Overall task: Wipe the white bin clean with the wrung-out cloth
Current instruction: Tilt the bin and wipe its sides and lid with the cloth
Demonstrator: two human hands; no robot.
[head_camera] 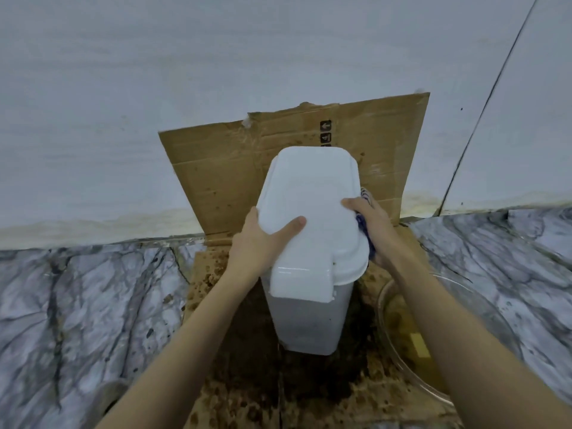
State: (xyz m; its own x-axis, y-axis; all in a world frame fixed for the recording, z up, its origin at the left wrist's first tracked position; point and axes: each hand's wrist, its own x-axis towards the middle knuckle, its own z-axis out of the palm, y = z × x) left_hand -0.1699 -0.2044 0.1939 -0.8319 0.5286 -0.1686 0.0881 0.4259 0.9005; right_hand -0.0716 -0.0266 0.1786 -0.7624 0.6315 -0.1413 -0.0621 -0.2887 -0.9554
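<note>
Close by the person's right forearm sits one clear bowl. Between the two hands stands one white bin, upright, its lid running long toward the wall. The left hand grips the lid's left edge; the right hand holds one blue cloth against the right edge. Behind leans one cardboard sheet.

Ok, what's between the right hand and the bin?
The blue cloth, pressed by the right hand against the white bin at its lid edge; head view.
</note>
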